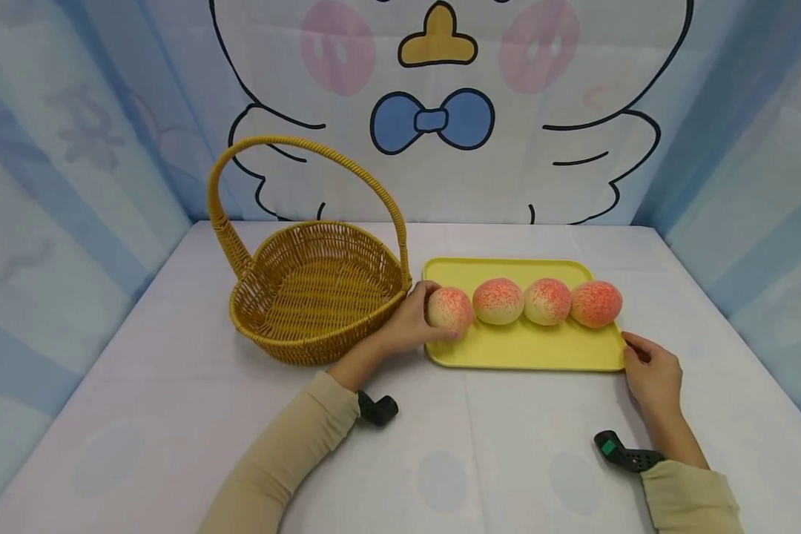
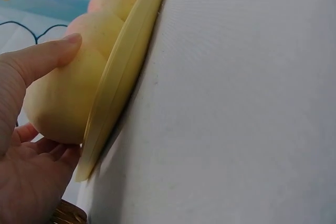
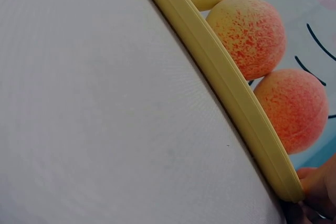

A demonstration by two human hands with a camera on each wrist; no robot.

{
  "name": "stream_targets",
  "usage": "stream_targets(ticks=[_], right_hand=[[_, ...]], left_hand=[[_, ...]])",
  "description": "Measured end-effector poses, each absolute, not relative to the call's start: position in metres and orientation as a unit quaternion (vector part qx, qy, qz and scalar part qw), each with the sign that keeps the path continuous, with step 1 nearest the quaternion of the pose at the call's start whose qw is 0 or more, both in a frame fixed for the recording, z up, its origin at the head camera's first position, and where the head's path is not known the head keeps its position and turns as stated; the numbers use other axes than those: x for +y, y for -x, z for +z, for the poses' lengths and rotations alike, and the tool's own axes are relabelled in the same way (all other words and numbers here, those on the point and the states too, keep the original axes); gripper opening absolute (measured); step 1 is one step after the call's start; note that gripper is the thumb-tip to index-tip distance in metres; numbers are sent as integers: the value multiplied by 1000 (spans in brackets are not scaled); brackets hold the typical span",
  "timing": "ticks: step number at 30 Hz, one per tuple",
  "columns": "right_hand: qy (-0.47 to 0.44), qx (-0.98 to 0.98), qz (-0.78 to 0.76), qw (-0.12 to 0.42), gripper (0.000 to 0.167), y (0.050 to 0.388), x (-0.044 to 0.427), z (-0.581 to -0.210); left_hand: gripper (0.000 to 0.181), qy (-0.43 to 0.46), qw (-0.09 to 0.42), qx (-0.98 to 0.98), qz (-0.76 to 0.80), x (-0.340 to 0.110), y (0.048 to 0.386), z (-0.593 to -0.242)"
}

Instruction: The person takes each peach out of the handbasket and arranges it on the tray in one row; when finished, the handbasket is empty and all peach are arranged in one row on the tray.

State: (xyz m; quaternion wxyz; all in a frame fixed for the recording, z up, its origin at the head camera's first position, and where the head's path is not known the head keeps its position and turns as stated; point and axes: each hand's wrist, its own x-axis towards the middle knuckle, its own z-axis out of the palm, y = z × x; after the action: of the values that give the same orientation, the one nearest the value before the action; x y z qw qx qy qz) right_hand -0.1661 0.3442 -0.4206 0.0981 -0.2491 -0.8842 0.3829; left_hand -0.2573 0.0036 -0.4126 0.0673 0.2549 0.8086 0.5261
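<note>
A yellow tray bears a row of several pink-and-cream peaches. At the row's left end, my left hand grips a peach, thumb on the near side and fingers behind; the left wrist view shows the thumb across that peach. Whether the peach touches the tray is hard to tell. At the tray's near right corner, my right hand pinches the rim, and some of its fingers are hidden below it in the right wrist view. The other peaches lie to the right of the gripped one.
A brown wicker basket with a tall arched handle stands left of the tray, close to my left hand and forearm. White cloth covers the table. Behind rises a curtain with a cartoon print.
</note>
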Motion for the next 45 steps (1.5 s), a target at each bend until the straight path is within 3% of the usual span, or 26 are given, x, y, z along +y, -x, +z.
stream_targets(ticks=[40,45], right_hand=[[234,-892,378,84,41,178,349,-421],[235,-890,383,85,41,182,352,-423]], left_hand=[[95,-240,78,864,436,2,258,-406],[83,-255,76,889,372,-12,238,-391]])
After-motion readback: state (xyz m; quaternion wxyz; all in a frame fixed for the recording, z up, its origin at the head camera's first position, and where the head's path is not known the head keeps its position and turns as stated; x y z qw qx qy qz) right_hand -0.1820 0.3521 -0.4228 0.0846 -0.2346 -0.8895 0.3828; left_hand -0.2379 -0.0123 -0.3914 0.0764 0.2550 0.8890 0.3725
